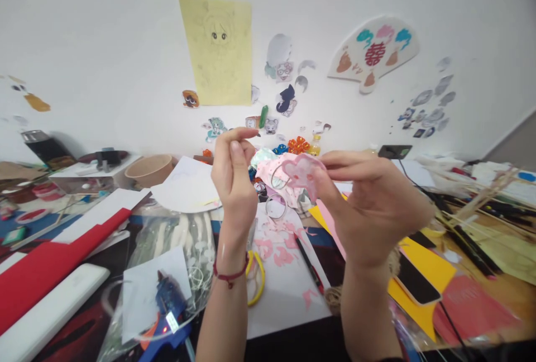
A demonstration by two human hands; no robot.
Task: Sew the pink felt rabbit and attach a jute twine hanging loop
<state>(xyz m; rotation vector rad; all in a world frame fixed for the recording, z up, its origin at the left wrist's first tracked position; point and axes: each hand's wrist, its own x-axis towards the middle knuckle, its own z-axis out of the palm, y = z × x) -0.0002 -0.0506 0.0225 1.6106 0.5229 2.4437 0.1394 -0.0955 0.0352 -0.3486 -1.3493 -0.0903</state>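
Note:
My right hand (368,200) pinches a pink flower-shaped piece (302,175) between thumb and fingers, raised over the table. Two thin metal-looking rings (276,207) show just left of and below it; whether they are joined to it I cannot tell. To the left my left hand (234,169) is held up with its fingers curled and thumb pressed against them; anything in its grasp is hidden. Beneath the hands lies a white sheet (276,289) scattered with pink petal-like scraps (278,247). Yellow-handled scissors (257,281) lie partly behind my left forearm.
A blue glue gun (170,300) with a red light lies at the front left, beside a clear plastic bag (196,256). A phone (417,281) rests on yellow paper at right. A black pen (307,261) lies on the sheet. Wooden sticks (486,194) pile up far right.

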